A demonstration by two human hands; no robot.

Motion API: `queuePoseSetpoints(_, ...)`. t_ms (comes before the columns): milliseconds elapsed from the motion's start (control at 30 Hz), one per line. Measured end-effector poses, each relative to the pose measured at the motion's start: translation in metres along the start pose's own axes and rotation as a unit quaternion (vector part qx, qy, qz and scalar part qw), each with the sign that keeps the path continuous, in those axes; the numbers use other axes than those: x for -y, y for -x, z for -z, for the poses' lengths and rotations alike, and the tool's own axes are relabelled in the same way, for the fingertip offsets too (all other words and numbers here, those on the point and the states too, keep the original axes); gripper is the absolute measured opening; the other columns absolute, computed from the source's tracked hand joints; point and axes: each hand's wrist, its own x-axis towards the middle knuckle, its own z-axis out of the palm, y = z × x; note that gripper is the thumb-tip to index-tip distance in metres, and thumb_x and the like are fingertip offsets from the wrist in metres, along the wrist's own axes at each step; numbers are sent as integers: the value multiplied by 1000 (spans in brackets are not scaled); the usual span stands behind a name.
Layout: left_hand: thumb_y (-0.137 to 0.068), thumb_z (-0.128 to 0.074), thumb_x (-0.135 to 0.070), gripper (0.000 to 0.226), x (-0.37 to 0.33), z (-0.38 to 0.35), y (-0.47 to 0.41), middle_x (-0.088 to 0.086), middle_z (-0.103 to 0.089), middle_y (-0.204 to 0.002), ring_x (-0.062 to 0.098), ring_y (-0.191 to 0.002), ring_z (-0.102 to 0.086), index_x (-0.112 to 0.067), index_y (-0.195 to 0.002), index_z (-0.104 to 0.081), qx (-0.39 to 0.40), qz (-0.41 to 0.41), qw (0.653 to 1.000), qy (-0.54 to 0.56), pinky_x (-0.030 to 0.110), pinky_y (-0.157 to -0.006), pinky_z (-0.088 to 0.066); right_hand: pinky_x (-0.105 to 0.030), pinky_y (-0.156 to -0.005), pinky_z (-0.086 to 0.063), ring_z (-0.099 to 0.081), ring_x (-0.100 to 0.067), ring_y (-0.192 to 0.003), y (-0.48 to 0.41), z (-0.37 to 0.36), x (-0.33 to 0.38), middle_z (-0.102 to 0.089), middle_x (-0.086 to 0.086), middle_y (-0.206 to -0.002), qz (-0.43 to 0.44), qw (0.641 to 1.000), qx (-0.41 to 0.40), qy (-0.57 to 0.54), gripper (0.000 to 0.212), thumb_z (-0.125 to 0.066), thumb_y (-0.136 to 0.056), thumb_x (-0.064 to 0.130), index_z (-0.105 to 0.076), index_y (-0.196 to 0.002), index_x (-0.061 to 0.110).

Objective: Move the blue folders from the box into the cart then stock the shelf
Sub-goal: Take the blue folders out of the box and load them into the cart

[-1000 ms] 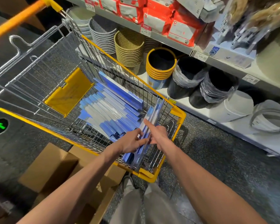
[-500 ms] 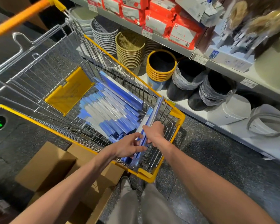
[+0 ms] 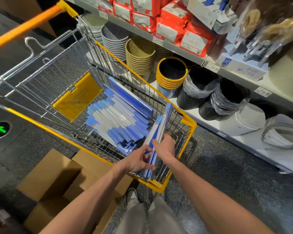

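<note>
Right hand (image 3: 166,147) clamps the top edge of an upright batch of blue folders (image 3: 160,127), thumb on the near face and fingers curled over the far side. The left hand (image 3: 139,160) lies with straight fingers pressed against the batch's left face, steadying it without closing round it. Head view: the batch stands on edge at the near right corner of the wire cart (image 3: 190,123), just beside the right-hand mesh wall. A fanned stack of blue folders (image 3: 118,115) lies flat on the cart floor to its left. The cardboard box (image 3: 49,174) sits on the floor beside the cart with its flaps spread; its interior is not visible. Judged step: loading the cart, with this batch being seated against the wall. The next move probably calls for releasing the batch so that it leans rather than topples, then checking the box for remaining folders before turning to the shelf (image 3: 243,78). Legible marks: a green arrow marker (image 3: 0,130) on the floor. Price tags (image 3: 157,38) on the shelf edges and print on the red packages (image 3: 193,36) are too small to read.
</note>
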Motion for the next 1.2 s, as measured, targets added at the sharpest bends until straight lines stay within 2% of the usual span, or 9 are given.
queuePoseSetpoints(67,-71,-87,-32,64,6,-1,-2,-3,-61,-86,16,-81,-57,-21,-117,-44,-8,-5,999,-31,39,-83,-47,-32,-69,-49,-61,-25,-81,-3,-4,-5,-58,-13,-119,-12,1000,-3,-10,24,-66,-94,18,-56,-113,8)
queuePoseSetpoints(100,-72,-88,-31,66,9,-2,-3,3,-68,-112,20,-106,-63,-21,-122,-45,-15,1,999,-47,43,-96,-48,-32,-70,-50,-61,-25,-82,-3,-7,-8,-58,-13,-121,-21,1000,-4,-12,27,-67,-93,18,-55,-115,9)
queuePoseSetpoints(167,-76,-87,-31,68,9,-1,-2,6,-57,-144,23,-133,-53,-20,-131,-48,-30,3,993,-112,39,-108,-44,-32,-73,-53,-64,-27,-87,-3,-9,-9,-59,-13,-123,-28,999,4,-18,33,-69,-91,18,-52,-119,11)
queuePoseSetpoints(367,-78,-80,-53,75,14,7,-5,2,-68,-130,22,-119,-64,-18,-139,-57,-111,6,961,-254,36,-102,-49,-49,-75,-61,-69,-32,-82,-12,-23,-20,-62,-13,-108,-22,998,50,-11,19,-64,-94,32,-49,-94,20)
queuePoseSetpoints(500,-82,-76,-53,74,8,8,-2,1,-68,-129,19,-114,-65,-21,-144,-51,-128,-8,959,-252,34,-100,-50,-47,-73,-62,-70,-32,-86,-7,-14,-20,-57,-19,-122,-6,998,48,36,30,-48,-103,27,-49,-126,9)
queuePoseSetpoints(600,-90,-69,-49,61,7,7,-2,2,-70,-122,19,-106,-67,-21,-142,-51,-158,-25,960,-231,37,-95,-53,-27,-47,-57,-70,-26,-67,-2,-4,-24,-59,-27,-121,-22,996,50,66,35,-41,-106,18,-43,-135,-2)
queuePoseSetpoints(900,-101,-56,-34,48,12,7,-2,6,-71,-121,20,-102,-68,-17,-145,-47,-175,-46,964,-195,36,-92,-54,-14,-30,-34,-52,-9,-34,-1,-7,11,-53,-11,-73,4,991,88,101,3,-51,-96,-1,-51,-94,1)
queuePoseSetpoints(1033,-102,-53,-33,45,12,10,-2,7,-70,-122,23,-101,-67,-17,-143,-48,-175,-47,965,-192,39,-91,-54,-16,-30,-37,-62,-22,-47,2,-3,5,-61,-19,-80,-38,991,67,109,12,-49,-96,-3,-53,-84,-2)
queuePoseSetpoints(1200,-103,-50,-32,43,10,10,-2,8,-71,-119,26,-97,-68,-15,-143,-48,-161,-38,966,-197,42,-89,-55,-19,-31,-28,-59,-20,-61,-7,-1,-7,-47,-7,-74,-51,987,41,146,29,-50,-96,3,-40,-70,11)
